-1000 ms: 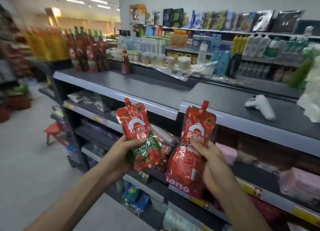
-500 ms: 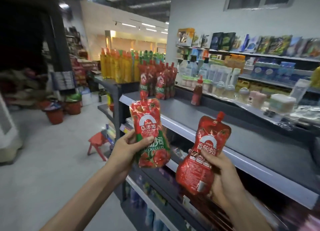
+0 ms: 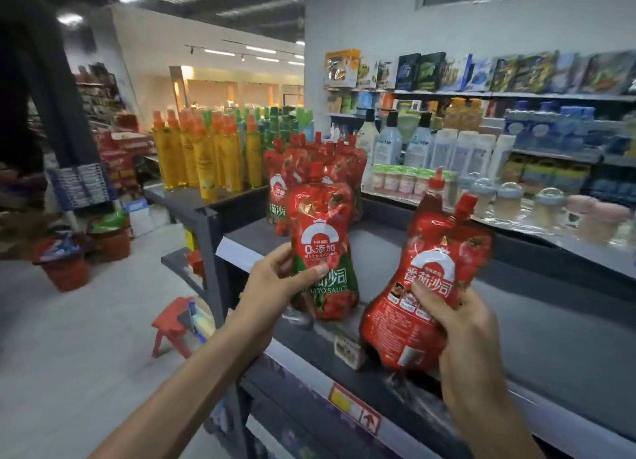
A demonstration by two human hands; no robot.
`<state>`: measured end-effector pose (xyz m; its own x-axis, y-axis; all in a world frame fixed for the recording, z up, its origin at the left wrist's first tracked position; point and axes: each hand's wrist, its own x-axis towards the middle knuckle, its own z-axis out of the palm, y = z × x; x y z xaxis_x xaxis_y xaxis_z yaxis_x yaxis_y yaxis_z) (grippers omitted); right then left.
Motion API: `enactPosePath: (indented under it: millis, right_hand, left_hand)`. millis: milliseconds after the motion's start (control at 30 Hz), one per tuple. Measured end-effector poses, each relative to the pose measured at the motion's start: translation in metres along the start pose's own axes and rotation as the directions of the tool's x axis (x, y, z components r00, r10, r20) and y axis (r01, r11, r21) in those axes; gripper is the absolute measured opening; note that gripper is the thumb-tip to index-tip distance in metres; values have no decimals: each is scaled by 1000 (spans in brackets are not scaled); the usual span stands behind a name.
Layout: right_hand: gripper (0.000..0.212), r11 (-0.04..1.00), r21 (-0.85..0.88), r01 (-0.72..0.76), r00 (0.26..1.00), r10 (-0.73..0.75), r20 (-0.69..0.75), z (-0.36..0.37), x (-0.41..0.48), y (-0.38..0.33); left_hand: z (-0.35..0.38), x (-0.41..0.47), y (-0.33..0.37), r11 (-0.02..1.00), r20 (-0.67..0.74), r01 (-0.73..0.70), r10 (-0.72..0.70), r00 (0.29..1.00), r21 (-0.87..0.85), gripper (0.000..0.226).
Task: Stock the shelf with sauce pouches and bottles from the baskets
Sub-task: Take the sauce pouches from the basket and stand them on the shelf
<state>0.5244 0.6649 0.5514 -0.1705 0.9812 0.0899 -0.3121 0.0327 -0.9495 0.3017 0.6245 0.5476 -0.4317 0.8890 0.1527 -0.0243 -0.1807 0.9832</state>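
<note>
My left hand (image 3: 275, 286) grips a red and green tomato sauce pouch (image 3: 321, 238) upright by its lower half, over the left end of the grey top shelf (image 3: 550, 328). My right hand (image 3: 461, 324) holds an all-red sauce pouch (image 3: 430, 279), tilted right, above the shelf's front edge. Just behind the left pouch stands a group of several matching pouches (image 3: 309, 162) on the shelf. One red sauce bottle (image 3: 434, 197) stands alone further back.
Yellow and green bottles (image 3: 206, 155) fill the shelf end at the left. Red baskets (image 3: 69, 266) sit on the floor far left, and a small red stool (image 3: 173, 324) stands beside the shelving. Another rack (image 3: 481, 142) of bottles and boxes lines the back wall.
Both hands have carried their pouches leftward along the shelf and closer to the standing pouches. The view has swung left and upward.
</note>
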Motion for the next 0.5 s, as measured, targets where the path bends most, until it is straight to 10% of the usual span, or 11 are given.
enactPosePath:
  millis: [500]
  right_hand:
    - [30, 986, -137, 94, 898, -143, -415, 47, 21, 0]
  left_hand:
    - [81, 164, -35, 1000, 469, -21, 29, 883, -21, 45]
